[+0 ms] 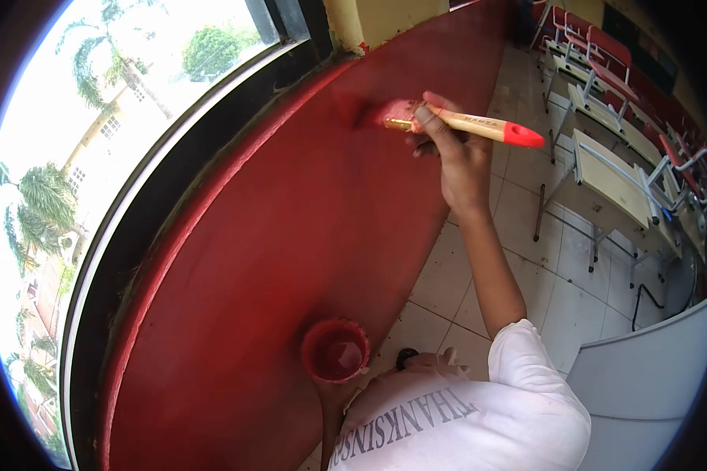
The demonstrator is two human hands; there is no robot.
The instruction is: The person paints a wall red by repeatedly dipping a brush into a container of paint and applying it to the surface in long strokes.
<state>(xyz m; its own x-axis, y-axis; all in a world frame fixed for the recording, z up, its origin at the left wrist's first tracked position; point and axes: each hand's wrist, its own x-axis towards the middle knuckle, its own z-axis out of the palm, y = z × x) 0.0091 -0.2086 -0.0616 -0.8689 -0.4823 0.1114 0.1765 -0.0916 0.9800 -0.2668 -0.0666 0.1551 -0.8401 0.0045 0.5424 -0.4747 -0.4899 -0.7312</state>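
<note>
My right hand [462, 161] is closed around a paintbrush [479, 125] with a wooden handle and red tip. Its paint-coated bristles are right at the red wall [291, 212], below the window ledge. Lower down, my left hand [331, 390] holds up a small red paint pot [309, 353] close beside the wall, with most of its fingers hidden under the pot. Red paint [343, 355] shows inside the pot.
A dark-framed window [145, 228] runs along the left, with trees outside. Desks [609, 173] with red chairs [609, 49] stacked on them stand on the tiled floor [518, 228] at right. A pale grey panel [644, 385] rises at lower right.
</note>
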